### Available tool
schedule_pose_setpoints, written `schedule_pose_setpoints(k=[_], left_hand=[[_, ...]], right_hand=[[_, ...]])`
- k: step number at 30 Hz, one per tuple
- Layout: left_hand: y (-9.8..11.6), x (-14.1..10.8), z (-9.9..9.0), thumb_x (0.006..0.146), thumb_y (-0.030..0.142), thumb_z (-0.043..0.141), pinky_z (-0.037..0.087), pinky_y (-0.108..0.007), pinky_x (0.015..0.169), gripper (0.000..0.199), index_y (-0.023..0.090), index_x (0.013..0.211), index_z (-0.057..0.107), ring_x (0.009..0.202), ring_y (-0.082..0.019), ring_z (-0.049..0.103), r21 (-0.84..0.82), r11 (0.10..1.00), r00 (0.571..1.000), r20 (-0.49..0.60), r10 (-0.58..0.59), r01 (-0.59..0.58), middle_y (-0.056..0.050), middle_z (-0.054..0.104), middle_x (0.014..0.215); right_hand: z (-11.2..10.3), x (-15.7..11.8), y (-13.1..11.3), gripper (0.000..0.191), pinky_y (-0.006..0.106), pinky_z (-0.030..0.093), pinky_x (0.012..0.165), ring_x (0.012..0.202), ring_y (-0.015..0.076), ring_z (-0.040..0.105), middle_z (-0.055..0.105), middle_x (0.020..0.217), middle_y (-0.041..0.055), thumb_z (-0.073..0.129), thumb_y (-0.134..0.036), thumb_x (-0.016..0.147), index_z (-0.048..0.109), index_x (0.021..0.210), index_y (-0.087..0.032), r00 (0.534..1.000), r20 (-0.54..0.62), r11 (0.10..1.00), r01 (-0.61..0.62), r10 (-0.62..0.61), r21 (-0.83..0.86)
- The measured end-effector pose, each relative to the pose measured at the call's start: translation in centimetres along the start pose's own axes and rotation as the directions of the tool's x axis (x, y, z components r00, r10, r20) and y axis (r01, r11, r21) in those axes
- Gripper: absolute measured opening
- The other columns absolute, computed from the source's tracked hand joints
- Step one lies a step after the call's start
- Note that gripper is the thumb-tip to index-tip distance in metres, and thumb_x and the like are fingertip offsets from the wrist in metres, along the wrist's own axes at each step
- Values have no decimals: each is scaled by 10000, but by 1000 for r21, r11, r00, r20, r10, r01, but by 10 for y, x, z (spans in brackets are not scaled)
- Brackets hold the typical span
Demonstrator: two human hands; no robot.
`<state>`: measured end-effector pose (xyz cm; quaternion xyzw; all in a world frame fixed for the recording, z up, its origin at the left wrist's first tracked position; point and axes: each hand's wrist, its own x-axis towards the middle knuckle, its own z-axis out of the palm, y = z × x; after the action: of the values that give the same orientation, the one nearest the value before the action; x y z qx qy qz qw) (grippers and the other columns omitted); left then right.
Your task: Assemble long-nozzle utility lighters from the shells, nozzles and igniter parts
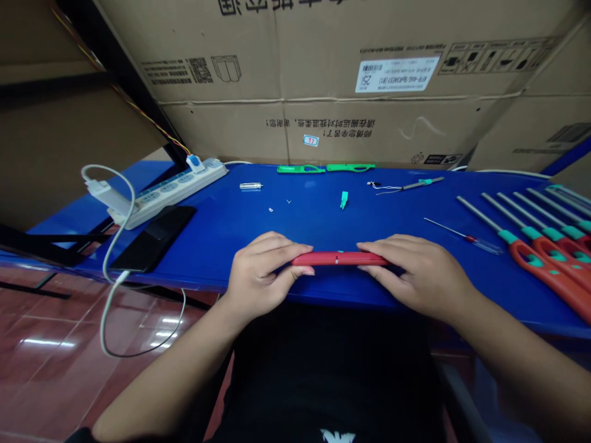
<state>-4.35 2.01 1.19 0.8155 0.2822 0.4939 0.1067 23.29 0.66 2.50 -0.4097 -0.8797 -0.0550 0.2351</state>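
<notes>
red plastic casing (339,259), seen edge-on, near the front edge of the blue table (295,224) | left hand (263,274) and right hand (413,271) closed on its two ends, apparently to keep it level | red-handled screwdrivers (549,264) lie parallel at right, apparently for easy picking | power strip (166,194) and black smartphone (154,239) at left

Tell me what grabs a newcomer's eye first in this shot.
The left hand and right hand come first, holding a slim red object by its ends near the edge of the blue table. To the right lies a fanned row of red-and-teal screwdrivers. Large printed cardboard boxes fill the background.
</notes>
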Motion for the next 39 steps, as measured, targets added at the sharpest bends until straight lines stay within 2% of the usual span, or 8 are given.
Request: schedule_pose_setpoints(k=[7, 14, 19, 21, 23, 26, 28, 39], left_hand=[[1, -5, -8, 851, 256, 765, 584, -369, 799, 199, 227, 1046, 739, 834, -184, 714, 90, 995, 999, 12, 36, -37, -48, 784, 980], [6, 3, -14, 925, 325, 656, 548, -389, 794, 279, 163, 1148, 704, 845, -214, 666, 295, 953, 958, 286, -26, -62, -108, 748, 1021], [9, 12, -14, 909, 371, 672, 482, -287, 626, 233, 160, 951, 762, 666, -155, 602, 39, 955, 933, 202, -297, 295, -49, 693, 750], [14, 14, -9, 886, 436, 690, 463, -249, 562, 293, 155, 834, 757, 601, -131, 590, -260, 788, 828, 241, -507, 558, -36, 680, 688], [23, 14, -1, 841, 497, 727, 469, -226, 531, 367, 137, 770, 735, 539, -105, 580, -522, 470, 678, 335, -654, 712, -38, 693, 675], [41, 10, 14, 773, 513, 794, 467, -195, 494, 402, 117, 774, 726, 476, -74, 560, -646, 62, 487, 505, -712, 761, -38, 692, 658], [49, 6, 21, 783, 512, 788, 467, -186, 481, 407, 111, 822, 737, 468, -73, 572, -644, -67, 436, 587, -682, 762, -43, 692, 666], [40, 0, 21, 807, 473, 787, 454, -195, 634, 381, 110, 902, 719, 641, -95, 570, -743, -31, 602, 566, -563, 669, -27, 632, 700]], right_hand=[[-5, 1, -6, 282, 402, 558, 750, 843, 244, 748, 795, 1018, 62, 523, -311, 992, 734, 1119, -172, 1000, -15, 995, 24, -26, -96], [-4, 12, -9, 256, 417, 524, 803, 866, 243, 728, 793, 1022, 55, 556, -316, 977, 728, 1136, -215, 999, 54, 994, 10, -5, -107], [-16, 0, -37, 163, 487, 466, 881, 962, 318, 670, 764, 933, 82, 674, -373, 883, 743, 993, -275, 918, -395, 981, -101, 28, -165], [-16, -4, -53, 255, 396, 455, 657, 616, 212, 580, 627, 611, 41, 597, -375, 920, 660, 699, -264, 900, -407, 988, -143, 155, 60], [-11, -1, -62, 439, 335, 376, 522, 489, 149, 454, 485, 519, 6, 453, -406, 991, 545, 598, -235, 918, -176, 885, -272, 357, 377], [0, 16, -62, 513, 283, 346, 484, 485, 118, 426, 471, 523, -23, 422, -538, 996, 551, 624, -209, 866, 65, 601, -396, 496, 694], [5, 28, -57, 514, 269, 381, 525, 527, 117, 468, 533, 560, -19, 466, -571, 972, 591, 646, -194, 850, 141, 483, -416, 508, 770], [-8, 35, -70, 528, 254, 310, 477, 476, 97, 441, 526, 502, -23, 548, -594, 909, 552, 568, -191, 858, 220, 559, -476, 463, 679]])
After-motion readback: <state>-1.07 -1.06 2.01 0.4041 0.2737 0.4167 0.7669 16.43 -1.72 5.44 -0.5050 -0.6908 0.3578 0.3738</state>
